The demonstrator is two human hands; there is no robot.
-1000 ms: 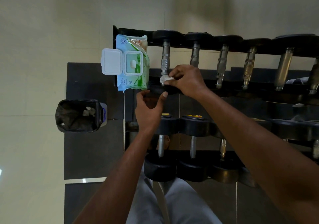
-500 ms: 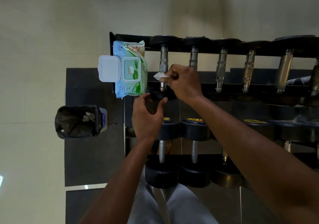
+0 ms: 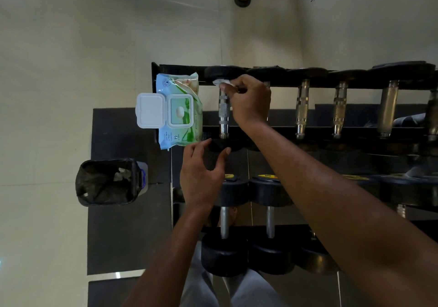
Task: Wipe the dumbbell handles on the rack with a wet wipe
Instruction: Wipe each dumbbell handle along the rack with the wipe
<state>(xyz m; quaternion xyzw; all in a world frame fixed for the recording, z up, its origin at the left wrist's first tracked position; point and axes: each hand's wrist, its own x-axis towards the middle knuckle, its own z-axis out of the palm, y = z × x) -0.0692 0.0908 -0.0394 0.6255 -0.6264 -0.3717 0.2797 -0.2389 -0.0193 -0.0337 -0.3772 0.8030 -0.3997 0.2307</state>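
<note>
The right hand (image 3: 248,100) covers most of the wipe (image 3: 221,82) and the second handle behind it. Dumbbells at the frame's right edge (image 3: 432,115) are cut off. Print on the pack (image 3: 180,110) is too small to read.

Black rack (image 3: 355,130) carries dumbbells (image 3: 301,110); wipes pack (image 3: 180,110) lies at its left end.

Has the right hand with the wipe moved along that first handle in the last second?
Yes. The right hand carried the wipe up the handle, away from the near end.
</note>
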